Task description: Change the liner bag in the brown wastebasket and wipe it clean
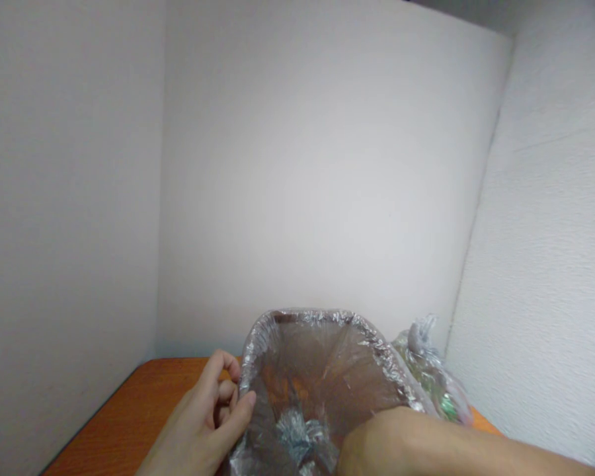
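Observation:
A brown bin [322, 370] lined with a clear plastic bag stands in front of me. The liner [250, 347] is folded over its rim, and a crumpled clump of plastic [300, 433] lies low inside. At the left rim is my left hand [205, 416], its thumb over the inner side and curled fingers on the outside, pinching the lined edge. My right hand [369, 439] reaches across the near right rim into the bin, bent at the wrist; its fingers are hidden, so what they touch does not show.
Behind the bin on the right, a knotted clear plastic bag [434, 377] with green and pinkish contents rests on the orange-brown wooden table [123, 410]. White walls [317, 165] enclose the table at the back, left and right.

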The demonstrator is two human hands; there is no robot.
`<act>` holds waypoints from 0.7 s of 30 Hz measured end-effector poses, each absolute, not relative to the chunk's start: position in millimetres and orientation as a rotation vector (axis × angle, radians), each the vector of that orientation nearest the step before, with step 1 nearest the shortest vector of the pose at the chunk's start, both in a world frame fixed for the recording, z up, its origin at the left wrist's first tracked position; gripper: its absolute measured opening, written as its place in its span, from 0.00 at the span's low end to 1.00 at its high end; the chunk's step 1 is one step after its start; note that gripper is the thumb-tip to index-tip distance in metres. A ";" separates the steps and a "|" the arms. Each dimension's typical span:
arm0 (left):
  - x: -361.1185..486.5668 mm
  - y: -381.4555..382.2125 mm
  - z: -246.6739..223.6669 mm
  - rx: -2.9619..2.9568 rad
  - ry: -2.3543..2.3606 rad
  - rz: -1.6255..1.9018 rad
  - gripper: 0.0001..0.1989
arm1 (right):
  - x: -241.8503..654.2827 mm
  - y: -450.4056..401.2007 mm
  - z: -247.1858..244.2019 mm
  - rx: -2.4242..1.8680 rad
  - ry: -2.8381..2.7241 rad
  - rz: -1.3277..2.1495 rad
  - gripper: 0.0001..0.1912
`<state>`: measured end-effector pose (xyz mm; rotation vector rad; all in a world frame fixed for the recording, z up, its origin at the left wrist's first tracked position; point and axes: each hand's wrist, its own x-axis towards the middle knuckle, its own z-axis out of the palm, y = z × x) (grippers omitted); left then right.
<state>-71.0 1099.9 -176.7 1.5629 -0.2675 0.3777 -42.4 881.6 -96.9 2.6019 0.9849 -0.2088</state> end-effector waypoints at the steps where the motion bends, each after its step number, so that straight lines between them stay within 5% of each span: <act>1: -69.2 1100.6 -178.2 1.552 -0.274 0.371 0.18 | -44.6 883.8 -92.3 2.534 0.981 -0.285 0.10; 10: -47.8 1107.6 -190.8 1.455 -0.313 0.309 0.23 | -45.5 892.1 -58.3 2.442 0.772 0.020 0.10; 21: 19.0 1115.2 -163.4 1.553 -0.220 0.306 0.24 | -24.3 786.6 -43.4 3.451 1.145 0.751 0.22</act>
